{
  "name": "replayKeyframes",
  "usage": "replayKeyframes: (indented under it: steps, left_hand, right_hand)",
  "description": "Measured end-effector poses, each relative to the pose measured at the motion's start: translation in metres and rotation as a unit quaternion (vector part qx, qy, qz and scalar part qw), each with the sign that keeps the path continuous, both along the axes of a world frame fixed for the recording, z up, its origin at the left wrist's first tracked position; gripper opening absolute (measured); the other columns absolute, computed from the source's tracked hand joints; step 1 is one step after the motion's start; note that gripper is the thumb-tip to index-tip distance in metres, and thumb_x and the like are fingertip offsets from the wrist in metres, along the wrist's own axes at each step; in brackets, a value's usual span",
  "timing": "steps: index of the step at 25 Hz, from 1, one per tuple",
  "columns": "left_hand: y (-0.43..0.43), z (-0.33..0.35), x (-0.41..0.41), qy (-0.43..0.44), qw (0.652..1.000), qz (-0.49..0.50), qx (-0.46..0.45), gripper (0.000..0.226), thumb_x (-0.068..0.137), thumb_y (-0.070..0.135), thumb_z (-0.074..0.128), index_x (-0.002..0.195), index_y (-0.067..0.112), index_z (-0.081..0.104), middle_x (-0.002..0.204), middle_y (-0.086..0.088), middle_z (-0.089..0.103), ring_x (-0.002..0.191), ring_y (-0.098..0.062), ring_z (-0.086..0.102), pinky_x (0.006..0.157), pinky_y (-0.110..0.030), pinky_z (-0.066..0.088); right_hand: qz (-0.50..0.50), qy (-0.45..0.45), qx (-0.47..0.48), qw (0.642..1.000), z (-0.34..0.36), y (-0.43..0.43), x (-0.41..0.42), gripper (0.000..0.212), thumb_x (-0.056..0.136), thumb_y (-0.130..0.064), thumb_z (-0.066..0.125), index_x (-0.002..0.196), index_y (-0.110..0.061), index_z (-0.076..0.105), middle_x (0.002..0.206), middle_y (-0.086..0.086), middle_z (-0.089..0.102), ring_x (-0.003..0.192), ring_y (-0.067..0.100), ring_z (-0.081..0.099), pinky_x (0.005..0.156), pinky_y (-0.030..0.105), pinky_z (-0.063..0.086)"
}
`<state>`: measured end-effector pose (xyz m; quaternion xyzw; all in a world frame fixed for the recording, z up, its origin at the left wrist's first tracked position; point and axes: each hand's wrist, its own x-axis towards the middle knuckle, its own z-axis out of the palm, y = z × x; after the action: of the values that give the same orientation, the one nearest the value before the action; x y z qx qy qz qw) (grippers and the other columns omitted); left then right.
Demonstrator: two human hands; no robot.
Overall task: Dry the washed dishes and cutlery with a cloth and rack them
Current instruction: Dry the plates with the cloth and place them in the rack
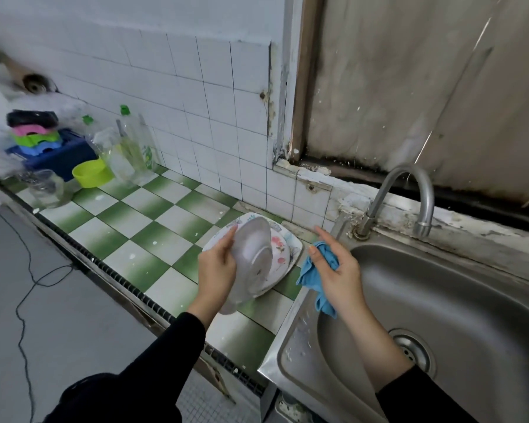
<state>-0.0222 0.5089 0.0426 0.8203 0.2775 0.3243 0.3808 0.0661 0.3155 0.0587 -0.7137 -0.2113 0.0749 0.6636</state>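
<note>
The left hand [216, 264] grips a pale bowl [252, 257] by its rim, tilted on edge over the floral plates [283, 251] on the green-checked desk [153, 221]. The right hand [336, 270], above the left rim of the sink [290, 340], pinches a blue cloth [310, 276], forefinger straight, apart from the bowl. Held wet by one edge, the bowl could slip and strike the plates below, chipping either.
</note>
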Motion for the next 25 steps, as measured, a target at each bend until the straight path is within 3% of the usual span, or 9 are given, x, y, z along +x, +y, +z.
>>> replayKeyframes:
  steps: [4, 7, 9, 11, 13, 16, 18, 22, 25]
  left_hand:
    - [-0.007, 0.043, 0.000, -0.054, 0.994, 0.032, -0.095, 0.031, 0.098, 0.012, 0.051, 0.125, 0.019, 0.064, 0.104, -0.007, 0.074, 0.088, -0.011, 0.066, 0.078, -0.020, 0.045]
    - [-0.033, 0.075, 0.000, -0.112, 0.987, 0.039, -0.111, 0.032, 0.097, 0.011, 0.052, 0.125, 0.021, 0.064, 0.065, 0.007, 0.071, 0.057, 0.002, 0.052, 0.062, -0.016, 0.044]
    - [-0.060, 0.092, 0.003, -0.149, 0.981, 0.016, -0.119, 0.034, 0.096, 0.006, 0.051, 0.126, 0.019, 0.062, 0.078, 0.023, 0.069, 0.064, 0.007, 0.059, 0.065, -0.004, 0.041]
    - [-0.084, 0.107, 0.006, -0.156, 0.980, -0.009, -0.123, 0.035, 0.096, 0.003, 0.050, 0.127, 0.013, 0.062, 0.094, 0.017, 0.069, 0.074, 0.012, 0.061, 0.069, -0.002, 0.041]
    - [-0.095, 0.121, 0.007, -0.149, 0.981, -0.020, -0.121, 0.034, 0.096, 0.001, 0.048, 0.126, 0.008, 0.062, 0.094, 0.011, 0.070, 0.071, 0.014, 0.058, 0.069, -0.002, 0.042]
    - [-0.103, 0.137, 0.007, -0.148, 0.977, -0.035, -0.149, 0.031, 0.096, 0.003, 0.048, 0.122, 0.006, 0.065, 0.112, -0.004, 0.070, 0.101, -0.007, 0.064, 0.094, -0.020, 0.048]
    - [-0.112, 0.143, 0.008, -0.148, 0.972, -0.052, -0.173, 0.028, 0.097, 0.004, 0.048, 0.117, 0.006, 0.067, 0.105, 0.003, 0.069, 0.101, -0.012, 0.064, 0.092, -0.021, 0.049]
    - [-0.122, 0.148, 0.008, -0.170, 0.968, -0.086, -0.164, 0.029, 0.094, 0.000, 0.048, 0.102, 0.012, 0.074, 0.084, 0.007, 0.072, 0.083, -0.010, 0.068, 0.077, -0.021, 0.054]
    - [-0.132, 0.153, 0.001, -0.183, 0.957, -0.096, -0.202, 0.025, 0.096, 0.003, 0.051, 0.110, 0.010, 0.071, 0.089, 0.009, 0.070, 0.085, -0.003, 0.068, 0.082, -0.016, 0.052]
  right_hand:
    - [-0.122, 0.019, 0.028, 0.992, 0.021, -0.006, 0.005, 0.035, 0.090, -0.028, 0.066, 0.123, -0.029, 0.057, 0.128, -0.001, 0.057, 0.117, 0.014, 0.056, 0.102, 0.038, 0.048]
    - [-0.206, 0.014, 0.080, 0.975, 0.043, 0.004, 0.003, 0.034, 0.086, -0.034, 0.070, 0.114, -0.025, 0.053, 0.120, 0.006, 0.054, 0.110, 0.023, 0.057, 0.097, 0.048, 0.049]
    - [-0.194, -0.120, 0.088, 0.970, 0.063, 0.015, -0.006, 0.036, 0.087, -0.036, 0.066, 0.117, -0.020, 0.056, 0.122, 0.006, 0.052, 0.115, 0.020, 0.052, 0.106, 0.040, 0.042]
    - [-0.116, -0.306, 0.031, 0.944, 0.080, 0.024, -0.019, 0.040, 0.091, -0.034, 0.057, 0.123, -0.011, 0.061, 0.130, 0.010, 0.051, 0.125, 0.018, 0.045, 0.111, 0.026, 0.032]
    - [-0.061, -0.377, -0.011, 0.924, 0.090, 0.023, -0.015, 0.036, 0.095, -0.029, 0.056, 0.125, -0.011, 0.063, 0.132, 0.008, 0.052, 0.127, 0.016, 0.045, 0.109, 0.022, 0.032]
    - [-0.132, -0.194, -0.028, 0.972, 0.113, 0.005, 0.017, 0.031, 0.096, -0.029, 0.058, 0.124, -0.016, 0.062, 0.115, -0.005, 0.059, 0.112, 0.012, 0.056, 0.090, 0.017, 0.038]
    - [-0.173, -0.117, -0.040, 0.977, 0.124, -0.004, 0.024, 0.022, 0.097, -0.030, 0.056, 0.110, -0.015, 0.065, 0.101, -0.006, 0.062, 0.104, 0.019, 0.061, 0.081, 0.022, 0.041]
    - [-0.049, -0.294, 0.012, 0.955, 0.121, -0.008, -0.022, 0.022, 0.089, -0.015, 0.056, 0.099, -0.013, 0.075, 0.114, 0.003, 0.068, 0.108, 0.010, 0.062, 0.096, 0.021, 0.046]
    - [-0.140, -0.200, 0.011, 0.970, 0.138, -0.024, 0.001, 0.020, 0.088, -0.015, 0.059, 0.099, -0.018, 0.076, 0.102, -0.003, 0.070, 0.101, 0.012, 0.064, 0.090, 0.017, 0.048]
